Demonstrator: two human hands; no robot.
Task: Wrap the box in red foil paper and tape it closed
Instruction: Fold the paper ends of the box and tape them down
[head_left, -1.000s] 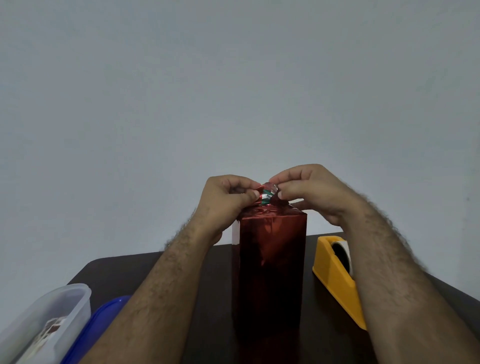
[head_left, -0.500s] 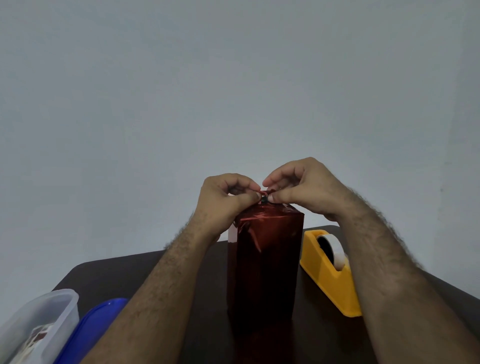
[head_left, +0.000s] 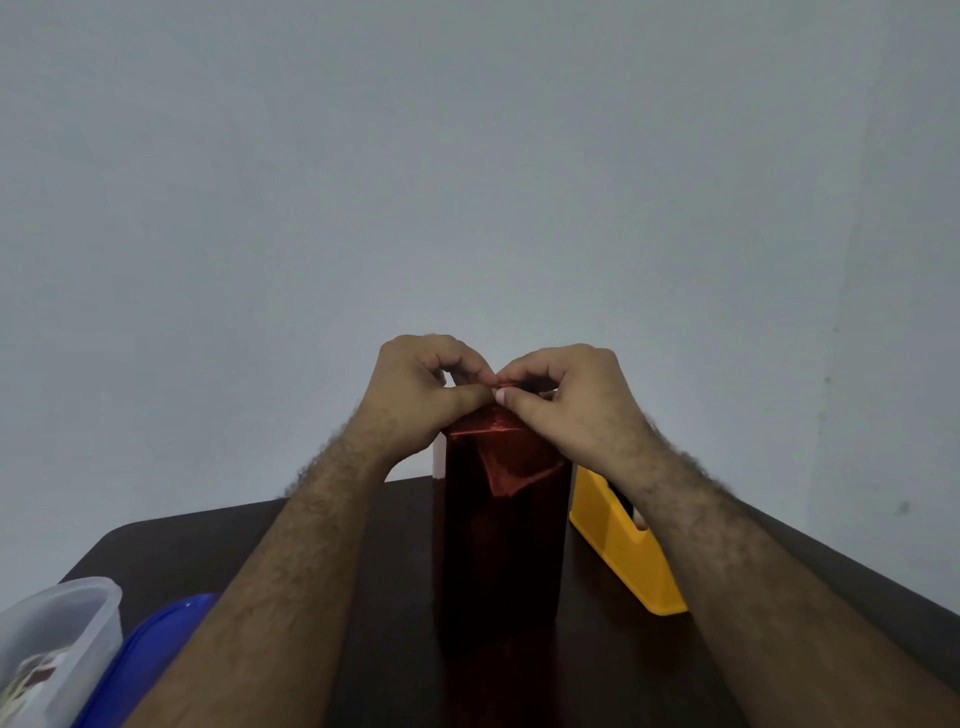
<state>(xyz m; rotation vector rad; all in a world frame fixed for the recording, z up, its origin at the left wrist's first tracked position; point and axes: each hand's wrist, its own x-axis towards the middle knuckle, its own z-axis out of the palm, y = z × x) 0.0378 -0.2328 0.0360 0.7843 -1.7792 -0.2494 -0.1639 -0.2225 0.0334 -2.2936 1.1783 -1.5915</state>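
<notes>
The left hand (head_left: 415, 395) and the right hand (head_left: 571, 400) meet over the top of the box (head_left: 498, 545), which stands upright on the dark bench (head_left: 363, 545), near its middle, wrapped in red foil paper (head_left: 511, 462). Each grip is narrow: the left thumb and forefinger are curled together and pinch the gathered foil at the very top, and the right thumb and forefinger pinch the same small red tuft from the other side, so the fingertips of the two hands nearly touch. The other fingers of both hands are curled in behind. Below the pinch a loose flap of foil hangs down the front of the box, crumpled and catching the light, while the lower part of the wrapping is in shadow. A pale strip shows along the box's upper left edge. Just to the right of the box stands a yellow tape dispenser (head_left: 623, 551), partly hidden by the right forearm. At the lower left corner are a clear plastic container (head_left: 78, 623) and, beside it, a blue lid (head_left: 150, 660). No brand, label or writing can be read on any of these.
</notes>
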